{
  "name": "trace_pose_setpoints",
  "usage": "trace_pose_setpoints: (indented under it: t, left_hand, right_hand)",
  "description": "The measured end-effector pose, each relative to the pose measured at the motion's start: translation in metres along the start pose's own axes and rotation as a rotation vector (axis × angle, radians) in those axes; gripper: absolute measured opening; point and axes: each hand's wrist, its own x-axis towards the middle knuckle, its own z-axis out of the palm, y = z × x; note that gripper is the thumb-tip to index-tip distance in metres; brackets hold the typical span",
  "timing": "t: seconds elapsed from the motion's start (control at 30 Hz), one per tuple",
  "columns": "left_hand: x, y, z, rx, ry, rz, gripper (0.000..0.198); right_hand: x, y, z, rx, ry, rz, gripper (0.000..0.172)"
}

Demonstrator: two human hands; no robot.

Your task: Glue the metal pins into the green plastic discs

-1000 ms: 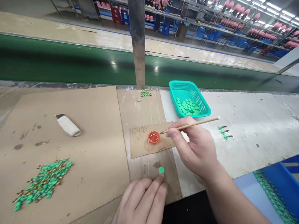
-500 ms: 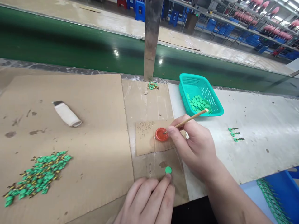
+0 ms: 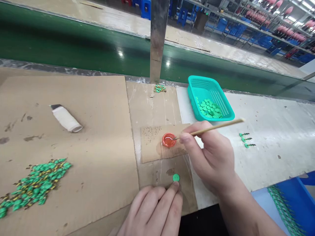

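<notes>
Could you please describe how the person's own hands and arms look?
The left hand and right hand wear no gloves, and no rings show. The right forearm shows no sleeve or watch; most of the left forearm is out of view.

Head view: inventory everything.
Cup: one, red, centre
Stick: one, tan, tip at cup
Loose button: one, green, below cup
Basket: one, teal, upper right
Basket buttons: many, green, inside
Stemmed buttons: three, green, right
Post: one, grey, top centre
Small pile: one, green-yellow, by post
Large pile: one, green-yellow, lower left
Wrapped item: one, white, left
Cardboard: several, brown, left and centre
Green surface: one, beyond cardboard
Bin: one, blue, lower right
Stools: several, blue and red, background
Pink items: many, top right
Left hand: one, at loose button
Right hand: one, holding stick
</notes>
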Motion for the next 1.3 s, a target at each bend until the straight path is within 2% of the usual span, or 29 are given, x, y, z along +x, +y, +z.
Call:
trace_pose_setpoints:
  t: [0.1, 0.27, 0.63, 0.73, 0.83, 1.07, 1.3]
  left_hand:
    - [0.004, 0.000, 0.001, -0.005, 0.019, 0.010, 0.025]
    - [0.004, 0.001, 0.002, -0.018, 0.015, 0.000, 0.022]
    - [0.000, 0.005, 0.008, -0.020, 0.081, -0.022, 0.025]
    - [0.000, 0.006, 0.003, -0.014, 0.038, -0.022, 0.023]
    - [0.002, 0.006, -0.002, 0.002, -0.026, -0.021, 0.023]
    - [0.003, 0.008, 0.006, 0.041, 0.099, -0.019, 0.033]
    - [0.000, 0.007, 0.009, 0.052, 0.091, -0.012, 0.034]
  right_hand:
    - [-0.017, -0.002, -0.011, 0.049, 0.057, 0.037, 0.011]
    - [-0.042, 0.006, -0.023, -0.030, 0.054, 0.150, 0.014]
    - [-0.051, 0.016, -0.018, -0.060, 0.081, 0.187, 0.011]
    - [-0.058, 0.010, -0.021, -0.016, 0.109, 0.147, 0.016]
    - [-0.067, 0.001, -0.021, 0.068, 0.069, 0.068, 0.023]
    - [-0.079, -0.017, -0.008, 0.110, 0.052, -0.061, 0.021]
    - [-0.078, -0.018, -0.006, 0.090, 0.005, -0.073, 0.014]
